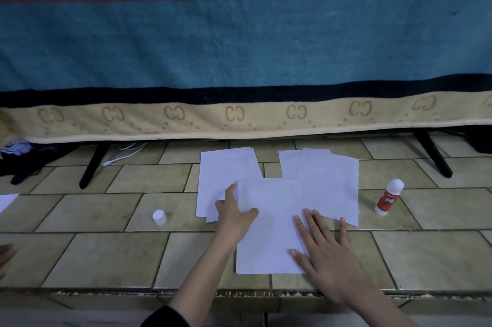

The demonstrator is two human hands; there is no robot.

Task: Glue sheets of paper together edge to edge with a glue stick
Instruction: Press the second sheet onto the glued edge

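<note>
Right hand [328, 255]: lying flat, fingers straight and spread, pressing on the right part of the front sheet [269, 231] and reaching onto the right stack [330, 185].
Left hand [234, 216]: resting at the front sheet's left edge, thumb lying on top, fingers stretching onto the left stack [226, 175]; gripping or merely touching, cannot tell.
Front sheet: lying on the tiled floor [106, 257], overlapping both stacks.
Glue stick [389, 196]: standing tilted, uncapped, right of the stacks, apart from them.
Cap [159, 217]: sitting left of the sheets.
Blanket [239, 47]: hanging behind, striped blue and red.
Black legs [91, 164]: standing beneath it.
</note>
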